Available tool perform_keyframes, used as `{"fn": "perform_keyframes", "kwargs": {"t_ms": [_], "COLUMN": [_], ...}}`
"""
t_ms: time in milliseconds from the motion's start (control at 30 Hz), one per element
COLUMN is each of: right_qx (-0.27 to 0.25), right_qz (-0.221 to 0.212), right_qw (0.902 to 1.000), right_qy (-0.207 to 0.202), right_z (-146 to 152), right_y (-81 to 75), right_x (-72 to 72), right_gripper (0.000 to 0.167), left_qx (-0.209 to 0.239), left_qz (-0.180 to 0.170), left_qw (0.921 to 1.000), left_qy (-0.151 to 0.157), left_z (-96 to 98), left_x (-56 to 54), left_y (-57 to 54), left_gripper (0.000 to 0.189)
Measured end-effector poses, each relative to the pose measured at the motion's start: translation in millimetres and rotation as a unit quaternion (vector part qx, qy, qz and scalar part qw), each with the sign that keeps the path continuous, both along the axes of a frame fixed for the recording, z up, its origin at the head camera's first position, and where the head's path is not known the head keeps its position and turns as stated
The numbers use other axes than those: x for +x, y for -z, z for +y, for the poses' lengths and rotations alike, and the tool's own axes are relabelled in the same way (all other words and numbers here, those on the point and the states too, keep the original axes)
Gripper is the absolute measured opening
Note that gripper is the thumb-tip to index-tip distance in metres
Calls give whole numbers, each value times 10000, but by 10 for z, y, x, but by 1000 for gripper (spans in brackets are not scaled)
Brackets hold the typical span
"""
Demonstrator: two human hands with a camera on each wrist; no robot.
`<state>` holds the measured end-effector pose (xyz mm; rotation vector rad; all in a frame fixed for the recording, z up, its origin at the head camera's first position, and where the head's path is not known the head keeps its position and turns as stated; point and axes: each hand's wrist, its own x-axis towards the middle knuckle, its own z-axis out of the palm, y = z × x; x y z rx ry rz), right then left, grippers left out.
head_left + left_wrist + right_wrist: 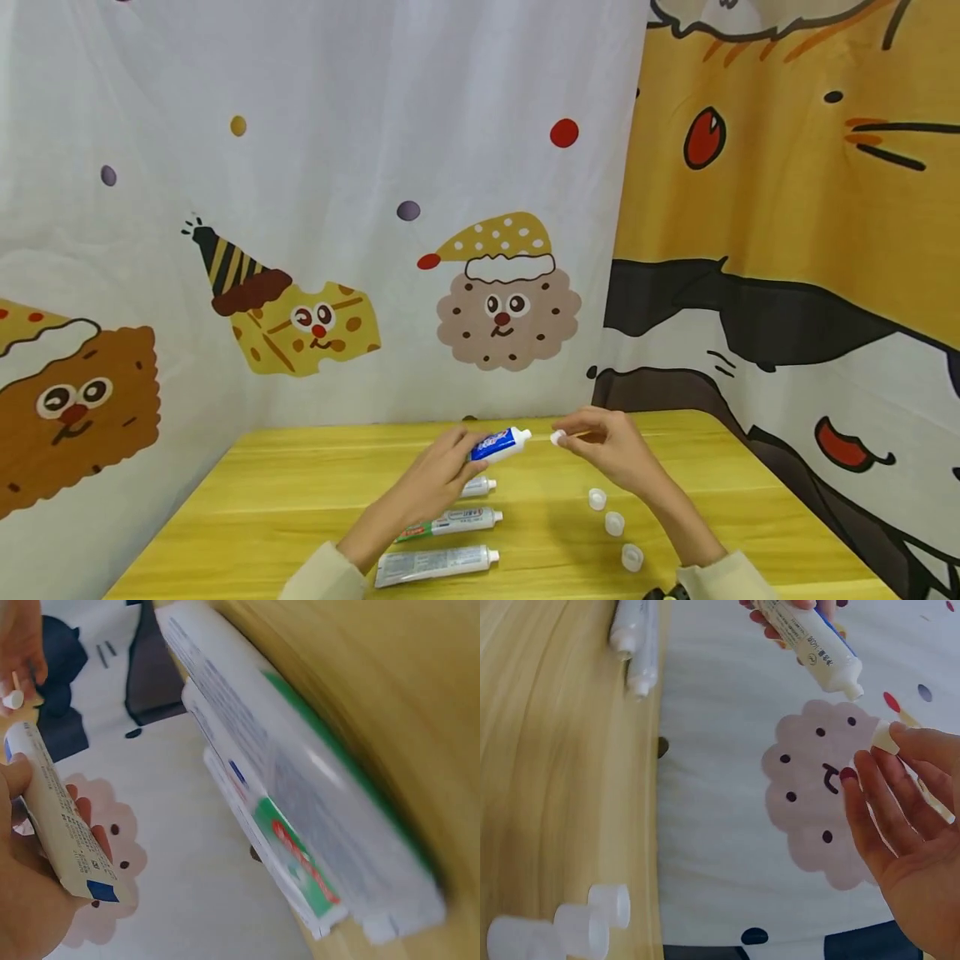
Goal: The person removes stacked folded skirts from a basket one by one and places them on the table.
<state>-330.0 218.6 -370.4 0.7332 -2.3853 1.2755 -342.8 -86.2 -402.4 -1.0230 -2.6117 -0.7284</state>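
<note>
Toothpaste tube (497, 446), nozzle (526, 435) bare, was held in the left hand (442, 467) above the table (300, 492); at its three o'clock the right hand (617, 448) pinched a white cap (557, 437). Loose caps (614, 524) lay at four o'clock. Overtight squeezing risked expelling paste; a slack pinch, dropping the cap.

Both arms reach forward, slanting inward; pale sleeves (326, 575) end partway up the forearms (390, 518). Left hand (452, 461): back of hand upward, curled in a grip; left thumb (16, 776) on one side, left fingertips (84, 808) visible on the opposite side. Right hand (609, 443): raised, wrist bent, right thumb (930, 746) pinching against a finger; remaining fingers partly bent, spread apart. Right palm (926, 892) faces the right wrist camera. Hands near each other, not touching.
</note>
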Motion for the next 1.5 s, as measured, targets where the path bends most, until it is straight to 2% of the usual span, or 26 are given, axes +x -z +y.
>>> {"fn": "perform_keyframes", "kwargs": {"t_ms": [100, 200, 300, 433, 633, 767, 967, 1167, 1367, 1500], "right_qx": [-251, -590, -914, -1199, -1513, -1667, -1911, -1914, -1666, -1570], "right_qz": [66, -72, -224, -191, 71, 106, 192, 405, 452, 332], "right_qw": [9996, 9978, 9947, 9904, 9830, 9792, 9732, 9686, 9744, 9777], "right_qy": [-140, -306, -414, -668, -1035, -1150, -1267, -1532, -1444, -1352], "right_z": [-32, -58, -99, -177, -274, -297, -317, -341, -348, -335], "right_y": [-40, -65, -70, -52, 3, 51, 94, 93, 71, 48], "right_x": [15, 32, 55, 107, 129, 122, 149, 168, 184, 188], "right_gripper": [12, 17, 19, 19, 20, 19, 18, 18, 18, 18], "left_qx": [308, 557, 697, 758, 890, 857, 740, 709, 789, 975], "left_qz": [-117, -217, -119, 38, 114, 300, 393, 481, 383, 363], "left_qw": [9994, 9982, 9974, 9968, 9957, 9956, 9962, 9961, 9956, 9930], "left_qy": [42, 93, 151, 264, 228, 236, 227, 194, 336, 556], "left_z": [-8, -16, -24, -35, -35, -30, -21, -11, -25, -32], "left_x": [60, 107, 140, 178, 215, 233, 258, 274, 283, 285], "left_y": [7, 0, -11, -10, -28, -59, -62, -63, -59, -74], "left_gripper": [49, 53, 54, 54, 52, 50, 50, 49, 48, 51]}}
